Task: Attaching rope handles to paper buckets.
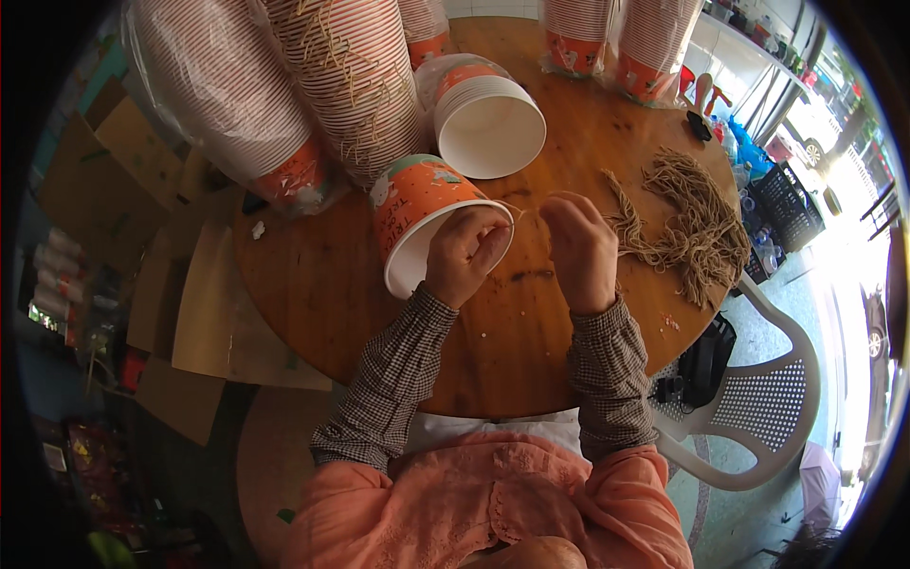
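Left hand (464,254): fingers grip orange cup (422,213) rim, counter (322,284) centre. Right hand (580,248): fingers pinch string (524,211). String pile (687,223): right edge.

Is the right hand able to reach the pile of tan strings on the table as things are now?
Probably yes. The right hand is right beside the pile of tan strings, and only bare round table lies between them; nothing blocks it.

The left hand (464,254) grips the rim of an orange paper cup (417,213) lying tilted on the round wooden bench (332,284); just beside it, the right hand (580,248) pinches a thin tan string (523,211), a heap of tan cords (687,223) beyond it.
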Motion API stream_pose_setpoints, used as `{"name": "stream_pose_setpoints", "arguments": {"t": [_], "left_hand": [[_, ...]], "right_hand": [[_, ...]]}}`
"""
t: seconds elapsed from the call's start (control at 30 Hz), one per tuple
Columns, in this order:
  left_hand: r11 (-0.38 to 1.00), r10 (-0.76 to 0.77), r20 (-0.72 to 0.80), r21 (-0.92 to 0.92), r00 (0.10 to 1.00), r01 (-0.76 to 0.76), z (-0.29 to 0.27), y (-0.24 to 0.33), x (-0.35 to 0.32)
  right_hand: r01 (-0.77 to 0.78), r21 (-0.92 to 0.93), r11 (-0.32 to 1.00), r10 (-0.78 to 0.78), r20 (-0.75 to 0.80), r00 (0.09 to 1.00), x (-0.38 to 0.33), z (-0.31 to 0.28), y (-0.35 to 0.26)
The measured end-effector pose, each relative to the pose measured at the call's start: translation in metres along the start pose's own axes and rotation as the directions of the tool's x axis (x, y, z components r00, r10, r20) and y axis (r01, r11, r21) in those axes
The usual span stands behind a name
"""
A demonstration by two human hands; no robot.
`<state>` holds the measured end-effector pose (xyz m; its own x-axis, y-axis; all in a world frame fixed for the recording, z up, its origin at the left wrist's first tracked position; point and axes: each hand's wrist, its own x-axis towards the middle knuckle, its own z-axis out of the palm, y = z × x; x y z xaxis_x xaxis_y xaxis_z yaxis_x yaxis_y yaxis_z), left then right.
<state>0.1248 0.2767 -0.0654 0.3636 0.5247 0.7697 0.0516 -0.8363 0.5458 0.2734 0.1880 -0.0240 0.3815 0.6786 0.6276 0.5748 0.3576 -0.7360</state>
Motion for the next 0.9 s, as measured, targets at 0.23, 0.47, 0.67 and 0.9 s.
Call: {"name": "stream_pose_setpoints", "arguments": {"t": [0.23, 0.47, 0.67, 0.9], "left_hand": [[0.746, -0.378, 0.136, -0.542, 0.916, 0.388, 0.006, 0.014, -0.002], [0.571, -0.455, 0.2, -0.682, 0.868, 0.457, 0.006, 0.017, -0.003], [0.495, -0.482, 0.329, -0.663, 0.812, 0.562, 0.003, 0.014, -0.007], [0.515, -0.473, 0.395, -0.602, 0.788, 0.611, 0.005, 0.008, -0.008]], "right_hand": [[0.24, -0.283, 0.929, -0.213, 0.123, 0.969, 0.003, -0.002, 0.003], [0.122, 0.163, 0.979, -0.173, 0.35, 0.921, 0.003, -0.003, 0.003], [-0.054, 0.239, 0.969, -0.023, 0.307, 0.952, 0.002, 0.006, 0.015], [-0.237, 0.372, 0.898, 0.116, 0.319, 0.94, -0.001, 0.011, 0.023]]}}
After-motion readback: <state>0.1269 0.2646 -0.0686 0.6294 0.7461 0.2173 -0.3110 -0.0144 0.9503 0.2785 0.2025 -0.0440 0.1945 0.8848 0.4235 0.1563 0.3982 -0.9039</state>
